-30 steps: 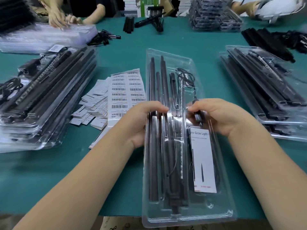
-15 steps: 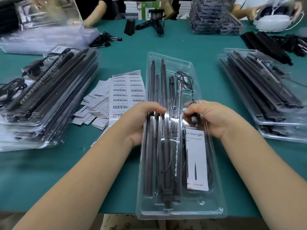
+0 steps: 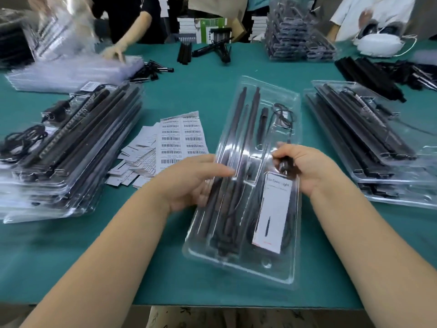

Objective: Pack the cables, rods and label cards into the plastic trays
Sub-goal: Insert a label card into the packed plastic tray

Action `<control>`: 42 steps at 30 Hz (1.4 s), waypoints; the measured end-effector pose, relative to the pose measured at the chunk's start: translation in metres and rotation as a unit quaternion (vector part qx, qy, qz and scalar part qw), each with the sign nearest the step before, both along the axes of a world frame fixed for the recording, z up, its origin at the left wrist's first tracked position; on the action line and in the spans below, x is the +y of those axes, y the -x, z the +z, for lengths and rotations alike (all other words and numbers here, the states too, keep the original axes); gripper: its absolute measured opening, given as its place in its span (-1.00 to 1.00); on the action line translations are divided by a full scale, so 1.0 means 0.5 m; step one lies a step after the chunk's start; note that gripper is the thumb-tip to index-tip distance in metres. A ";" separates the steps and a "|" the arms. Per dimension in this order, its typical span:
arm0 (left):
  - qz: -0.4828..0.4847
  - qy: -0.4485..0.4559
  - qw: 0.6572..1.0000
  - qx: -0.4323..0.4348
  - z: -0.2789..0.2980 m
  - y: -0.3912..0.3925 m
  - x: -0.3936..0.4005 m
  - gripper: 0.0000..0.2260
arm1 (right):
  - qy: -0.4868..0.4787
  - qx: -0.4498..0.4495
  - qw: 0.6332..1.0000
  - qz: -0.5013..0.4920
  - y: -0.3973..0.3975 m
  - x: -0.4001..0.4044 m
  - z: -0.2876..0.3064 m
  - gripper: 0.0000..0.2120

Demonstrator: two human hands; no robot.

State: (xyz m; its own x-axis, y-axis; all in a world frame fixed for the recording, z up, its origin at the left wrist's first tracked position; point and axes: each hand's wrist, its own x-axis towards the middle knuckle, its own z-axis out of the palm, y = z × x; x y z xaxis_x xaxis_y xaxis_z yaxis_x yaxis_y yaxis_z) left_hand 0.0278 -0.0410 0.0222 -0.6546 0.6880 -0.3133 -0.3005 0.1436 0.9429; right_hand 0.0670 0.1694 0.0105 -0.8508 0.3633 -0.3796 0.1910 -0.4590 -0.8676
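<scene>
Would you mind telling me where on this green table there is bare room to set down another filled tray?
Bare cloth shows along the near edge of the table, left of the tray in hand, and beyond it at the far middle. The barcode labels and both stacks crowd the sides.

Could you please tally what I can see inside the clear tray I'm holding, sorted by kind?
Inside the clear tray between the hands:
Long black rods: 2 plainly separate at the far end; more lie bundled nearer, too blurred to count
Short black rod: 1
Coiled black cable: 1
White label card: 1
Total clearly countable: 5
</scene>
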 end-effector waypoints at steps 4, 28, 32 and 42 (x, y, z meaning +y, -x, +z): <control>-0.036 0.011 0.999 -0.003 0.007 -0.018 -0.051 -0.62 | 0.017 0.017 0.997 -0.078 0.008 0.017 -0.001 -0.84; 0.205 -0.114 0.971 -0.039 0.025 -0.065 -0.248 -0.68 | -0.411 0.245 0.878 0.028 0.011 -0.114 0.025 -0.42; 0.180 -0.118 0.976 -0.027 0.012 -0.063 -0.258 -0.76 | -0.400 0.213 0.891 0.038 0.031 -0.114 0.043 -0.49; 0.228 -0.143 0.962 -0.046 -0.031 -0.071 -0.238 -0.76 | -0.040 0.137 0.980 0.137 -0.001 -0.210 0.033 -0.72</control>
State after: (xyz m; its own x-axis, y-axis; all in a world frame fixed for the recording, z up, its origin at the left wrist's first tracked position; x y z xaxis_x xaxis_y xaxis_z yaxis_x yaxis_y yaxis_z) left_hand 0.0633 -0.1601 0.0064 -0.8871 0.4028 -0.2255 -0.3553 -0.2838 0.8907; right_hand 0.0675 0.0642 0.0268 -0.9867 0.1259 -0.1031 0.0528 -0.3516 -0.9347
